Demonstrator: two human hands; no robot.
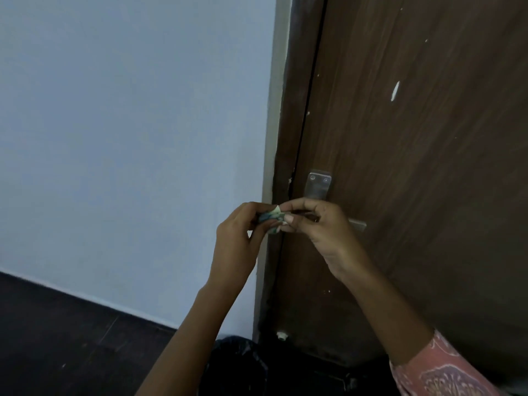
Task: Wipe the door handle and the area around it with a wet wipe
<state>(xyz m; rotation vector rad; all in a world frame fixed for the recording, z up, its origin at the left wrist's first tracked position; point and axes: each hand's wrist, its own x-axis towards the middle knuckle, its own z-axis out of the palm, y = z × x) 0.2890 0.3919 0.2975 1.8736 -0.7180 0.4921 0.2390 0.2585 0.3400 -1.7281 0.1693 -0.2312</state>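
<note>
A brown wooden door (414, 138) fills the right side. Its silver handle plate (319, 185) is fixed near the door's left edge, and the lever tip (358, 225) pokes out to the right from behind my right hand. My left hand (237, 238) and my right hand (320, 227) meet in front of the handle, both pinching a small blue-green and white wet wipe sachet (273, 218) between their fingertips. Most of the lever is hidden by my right hand.
A pale blue wall (128, 138) stands to the left of the grey door frame (271, 167). The dark floor (71, 338) lies at the lower left. White paint flecks (395, 91) mark the door. A dark cloth bundle (237, 364) sits low by the door's base.
</note>
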